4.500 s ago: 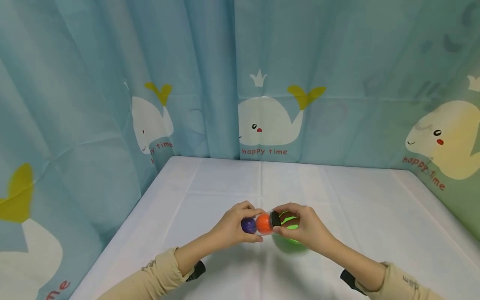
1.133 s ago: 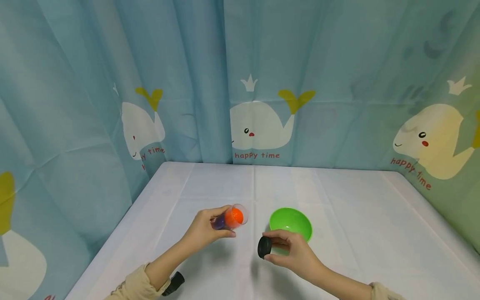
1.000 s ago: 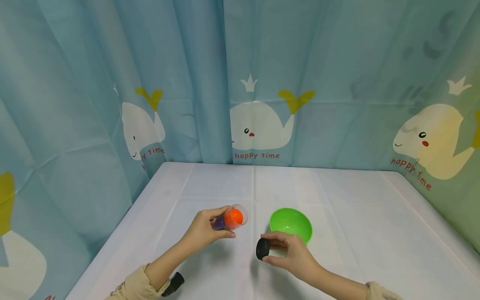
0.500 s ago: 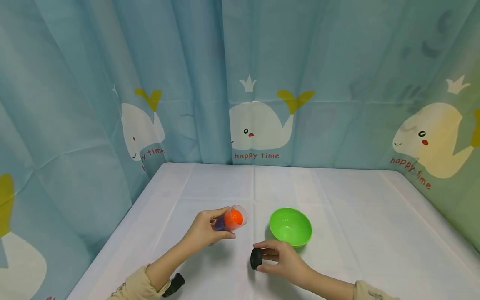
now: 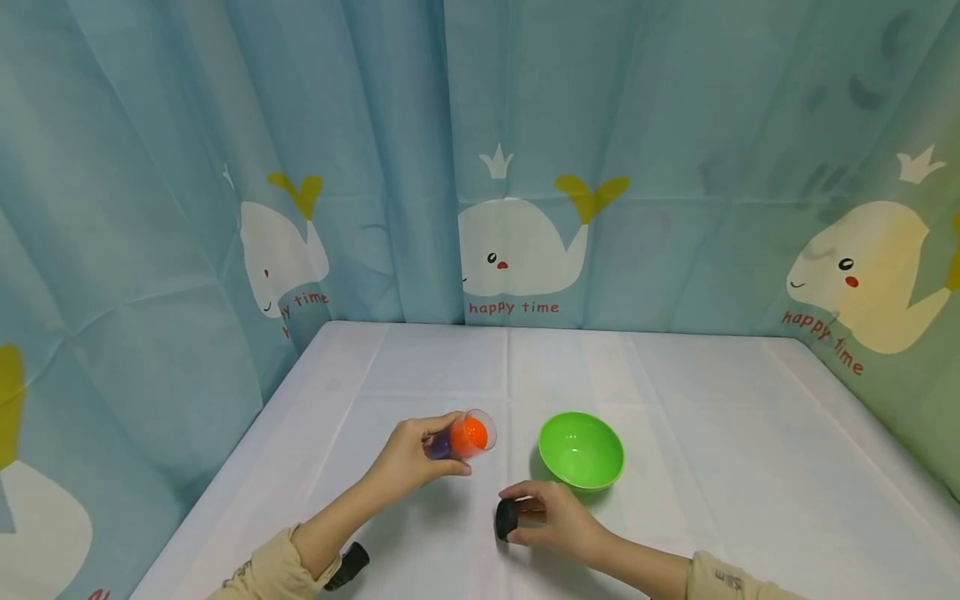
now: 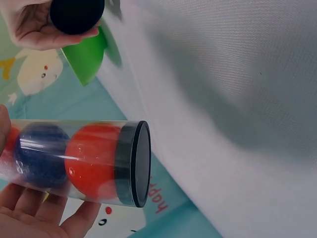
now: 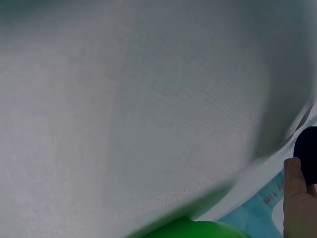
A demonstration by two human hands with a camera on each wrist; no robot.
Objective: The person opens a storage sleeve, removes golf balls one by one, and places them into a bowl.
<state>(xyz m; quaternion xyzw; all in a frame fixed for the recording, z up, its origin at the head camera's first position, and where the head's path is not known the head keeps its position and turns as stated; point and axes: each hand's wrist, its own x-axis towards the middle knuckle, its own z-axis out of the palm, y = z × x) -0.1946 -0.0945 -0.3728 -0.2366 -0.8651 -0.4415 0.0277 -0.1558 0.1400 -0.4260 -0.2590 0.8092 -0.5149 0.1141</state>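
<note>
My left hand [image 5: 411, 457] grips a clear plastic tube [image 6: 89, 161], tilted above the table with its uncapped mouth toward the right. An orange ball [image 5: 470, 435] sits just inside that mouth, and a dark blue ball [image 6: 43, 156] lies behind it. In the left wrist view, a black cap [image 6: 141, 163] closes the tube's other end, with a red-orange ball [image 6: 94, 161] against it. My right hand [image 5: 558, 521] pinches a round black lid [image 5: 507, 520] by its edge, on edge and low over the table, in front of the green bowl.
A green bowl [image 5: 581, 471] stands on the white-covered table [image 5: 720, 450], right of the tube and behind my right hand; nothing shows in it. Blue curtains [image 5: 397, 125] with whale prints hang behind and beside the table. A black wrist device [image 5: 349, 567] sits by my left cuff.
Earlier the lid was on the tube; it has since come off in my right hand. That hand then moves down and left, uncovering the bowl, while the left hand stays nearly still.
</note>
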